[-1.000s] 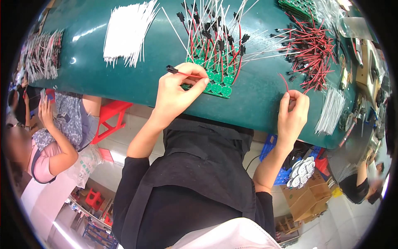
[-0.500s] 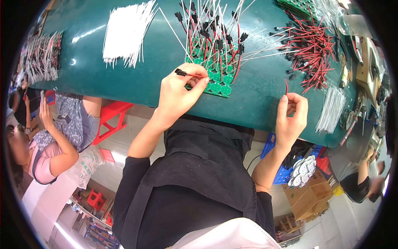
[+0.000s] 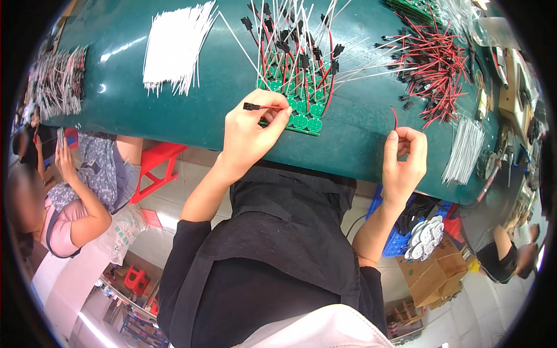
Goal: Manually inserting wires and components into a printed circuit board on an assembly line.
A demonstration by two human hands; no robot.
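Observation:
My left hand [image 3: 253, 129] is closed at the near left corner of the green circuit board panel [image 3: 299, 122]. Thumb and forefinger pinch a red connector lead, and its black plug [image 3: 251, 107] lies across the back of the fingers. Several leads with black plugs and thin white wires [image 3: 290, 23] stand up from the panel's rows. Over the table's near edge, to the right, my right hand [image 3: 406, 155] pinches a short red wire [image 3: 395, 117]; it points up from the fingertips, and its lower end is hidden.
Right of the panel lies a heap of red-and-black leads [image 3: 435, 72], with a bundle of thin white wires [image 3: 464, 151] nearer me. A thick white wire stack [image 3: 177, 49] lies far left on the green table [image 3: 122, 104]. Another person [image 3: 75, 214] sits at left.
My right hand has shifted slightly left and up with the red wire. The plug at my left hand has tipped a little flatter; that hand stays at the panel.

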